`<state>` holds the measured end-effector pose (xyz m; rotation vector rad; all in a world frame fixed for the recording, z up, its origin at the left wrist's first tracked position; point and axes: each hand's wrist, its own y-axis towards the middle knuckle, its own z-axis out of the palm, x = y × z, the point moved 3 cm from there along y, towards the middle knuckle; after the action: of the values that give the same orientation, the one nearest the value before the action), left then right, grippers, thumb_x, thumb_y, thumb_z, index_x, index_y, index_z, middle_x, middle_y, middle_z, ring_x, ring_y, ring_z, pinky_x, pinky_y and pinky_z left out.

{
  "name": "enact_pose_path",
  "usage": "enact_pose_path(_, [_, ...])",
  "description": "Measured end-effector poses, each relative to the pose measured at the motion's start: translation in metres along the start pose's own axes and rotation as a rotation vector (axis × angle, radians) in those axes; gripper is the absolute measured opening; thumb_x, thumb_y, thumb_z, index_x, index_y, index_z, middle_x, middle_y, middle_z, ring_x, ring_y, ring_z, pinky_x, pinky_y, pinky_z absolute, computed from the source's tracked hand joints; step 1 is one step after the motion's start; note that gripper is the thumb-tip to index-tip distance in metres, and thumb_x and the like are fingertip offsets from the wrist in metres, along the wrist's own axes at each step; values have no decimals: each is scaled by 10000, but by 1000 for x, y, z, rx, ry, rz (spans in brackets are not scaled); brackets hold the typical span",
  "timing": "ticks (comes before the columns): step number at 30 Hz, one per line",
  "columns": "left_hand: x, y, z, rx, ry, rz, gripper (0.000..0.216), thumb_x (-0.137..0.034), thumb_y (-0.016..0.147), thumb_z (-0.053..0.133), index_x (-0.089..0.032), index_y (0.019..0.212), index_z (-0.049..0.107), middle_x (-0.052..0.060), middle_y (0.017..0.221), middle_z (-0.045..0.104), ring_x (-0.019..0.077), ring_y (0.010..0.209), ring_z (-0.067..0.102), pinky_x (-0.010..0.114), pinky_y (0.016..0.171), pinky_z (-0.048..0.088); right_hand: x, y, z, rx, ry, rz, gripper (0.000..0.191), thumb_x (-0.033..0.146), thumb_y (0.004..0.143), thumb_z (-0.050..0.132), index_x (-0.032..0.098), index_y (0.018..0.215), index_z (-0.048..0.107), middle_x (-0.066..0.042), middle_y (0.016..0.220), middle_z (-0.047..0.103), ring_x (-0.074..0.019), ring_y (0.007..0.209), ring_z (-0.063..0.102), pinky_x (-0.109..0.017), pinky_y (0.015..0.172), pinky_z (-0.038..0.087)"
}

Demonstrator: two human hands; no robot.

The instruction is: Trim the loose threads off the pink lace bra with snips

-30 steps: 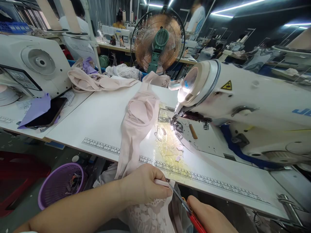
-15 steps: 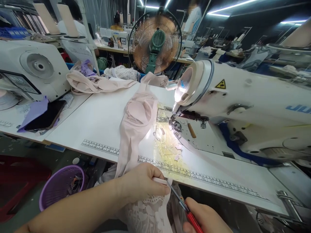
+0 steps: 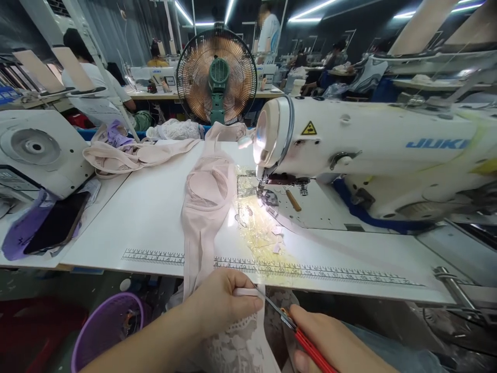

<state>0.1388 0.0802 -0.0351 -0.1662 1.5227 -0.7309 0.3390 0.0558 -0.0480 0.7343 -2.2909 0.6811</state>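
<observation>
My left hand pinches the pale pink band edge of a bra at the table's front edge. White lace hangs down below the fingers. From there the fabric appears to run up onto the table, where a molded cup lies flat. In my right hand are red-handled thread snips. Their thin metal tip points up and left and meets the band beside my left thumb. Whether the blades are apart cannot be made out.
A JUKI sewing machine with its lamp lit stands right, over scraps on yellow tape. Another machine and a phone are at left. A fan stands behind. A purple basket sits below the table.
The view has turned to the right and levelled, so table and machines appear shifted left. Both hands keep their holds on the bra band and snips, with the tip still at the band.
</observation>
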Motion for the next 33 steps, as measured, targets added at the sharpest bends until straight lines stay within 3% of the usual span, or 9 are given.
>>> enact_pose_path(14, [-1,1,1,49,-20,7,141,-286,587,619,-177,544,540,-74,443,391,63,417,301,236,434,196,-7,7,2,78,102,85,286,502,854,402,255,735,319,25,654,463,-158,558,353,-285,516,282])
enact_pose_path(18, [-2,-1,1,32,-6,4,169,-322,580,631,-170,582,556,-59,471,426,74,440,335,235,445,226,-16,9,11,66,121,134,268,417,868,455,255,724,298,27,690,439,-154,581,396,-272,533,301])
enact_pose_path(23, [-1,-4,0,11,59,44,189,-336,590,632,-160,606,567,-39,497,456,89,465,369,239,460,264,-21,13,10,-21,170,73,338,475,894,485,255,724,292,35,678,423,-154,585,399,-268,532,301])
enact_pose_path(28, [-5,-5,-3,10,51,191,214,-331,611,709,-134,646,635,1,590,526,121,548,450,251,514,333,-6,17,0,-284,469,-77,374,596,840,572,225,864,531,14,774,496,-168,657,444,-270,575,374])
enact_pose_path(31, [-6,-5,-5,-13,56,243,195,-303,622,734,-128,638,650,3,615,533,120,567,456,250,528,332,5,22,5,-350,619,-85,312,503,819,622,223,951,584,-32,905,586,-194,742,532,-291,641,436])
enact_pose_path(33, [-6,-6,-7,-24,58,248,181,-288,626,736,-129,629,649,0,610,535,118,568,451,251,537,333,12,27,12,-358,658,-63,199,385,801,624,224,902,562,-21,884,593,-175,700,532,-286,629,440])
